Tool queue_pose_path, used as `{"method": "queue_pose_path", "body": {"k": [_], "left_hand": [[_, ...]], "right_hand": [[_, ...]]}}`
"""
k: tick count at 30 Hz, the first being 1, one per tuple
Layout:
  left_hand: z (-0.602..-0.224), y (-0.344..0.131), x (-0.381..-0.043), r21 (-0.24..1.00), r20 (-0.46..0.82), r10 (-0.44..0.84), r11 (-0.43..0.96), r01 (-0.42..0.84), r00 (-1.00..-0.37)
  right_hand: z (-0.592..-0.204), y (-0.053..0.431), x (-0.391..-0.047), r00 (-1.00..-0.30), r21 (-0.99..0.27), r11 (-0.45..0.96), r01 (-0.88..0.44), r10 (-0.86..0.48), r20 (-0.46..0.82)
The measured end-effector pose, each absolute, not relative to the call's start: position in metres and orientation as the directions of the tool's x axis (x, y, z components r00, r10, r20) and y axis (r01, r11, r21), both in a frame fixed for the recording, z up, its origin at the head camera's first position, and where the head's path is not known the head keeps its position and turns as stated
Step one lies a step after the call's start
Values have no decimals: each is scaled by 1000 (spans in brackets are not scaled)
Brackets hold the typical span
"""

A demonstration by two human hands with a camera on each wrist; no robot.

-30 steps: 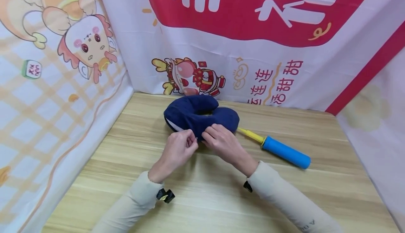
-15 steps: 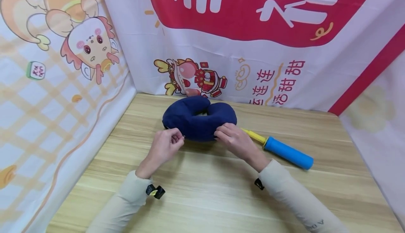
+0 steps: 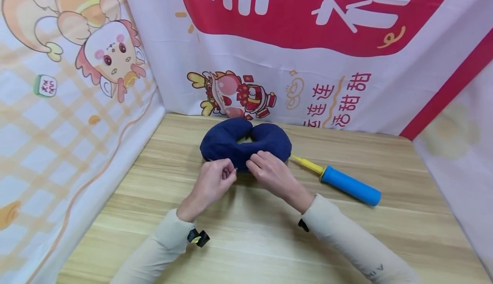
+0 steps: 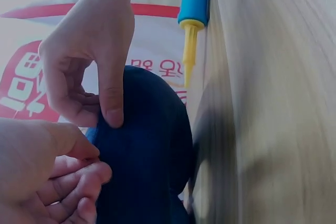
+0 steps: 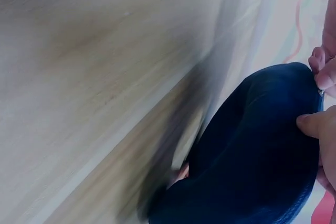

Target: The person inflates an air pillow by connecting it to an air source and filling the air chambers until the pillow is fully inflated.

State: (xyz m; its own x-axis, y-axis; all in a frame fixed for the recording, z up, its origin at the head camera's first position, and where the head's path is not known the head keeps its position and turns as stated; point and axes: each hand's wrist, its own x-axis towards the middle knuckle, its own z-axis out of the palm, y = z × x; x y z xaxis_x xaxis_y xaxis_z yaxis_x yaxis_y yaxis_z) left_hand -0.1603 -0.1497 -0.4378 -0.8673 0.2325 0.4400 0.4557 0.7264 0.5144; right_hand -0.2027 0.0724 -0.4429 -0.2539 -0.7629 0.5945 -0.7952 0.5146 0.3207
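A navy U-shaped neck pillow lies on the table, its opening toward the back wall. At its near edge my left hand pinches a small metal zipper pull, which glints beside the fingertips in the right wrist view. Just to the right, my right hand holds the pillow's edge between thumb and curled fingers. In the left wrist view its thumb lies flat on the navy fabric. The two hands are close together, and the seam under them is mostly covered.
To the right of the pillow lies a blue hand pump with a yellow nozzle pointing at it. Printed cloth walls enclose the wooden table at the back and both sides.
My left hand moved left along the near edge, then back right; my right hand went right, then returned toward it. The white strip at the pillow's left edge is no longer visible.
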Motion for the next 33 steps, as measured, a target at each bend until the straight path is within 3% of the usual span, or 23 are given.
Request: {"method": "queue_pose_path", "body": {"k": [9,11,16,19,25,33], "left_hand": [[-436,-174,-164,578,402,120,736,353,-908],[-436,-173,-164,590,390,145,719,368,-909],[-433,-164,-160,598,402,186,688,411,-896],[-431,-163,-157,601,403,187,684,413,-896],[-434,-177,-156,588,377,181,711,386,-908],[-441,-194,-159,535,303,235,760,369,-924]], "right_hand": [[-444,107,-207,-357,154,553,-819,-701,617],[-443,102,-204,-338,157,538,-828,-703,626],[-444,75,-200,-246,303,515,-802,-746,619],[-445,66,-201,-240,355,530,-770,-757,608],[-446,72,-200,-255,330,512,-793,-771,584],[-459,79,-198,-214,303,441,-845,-797,565]]}}
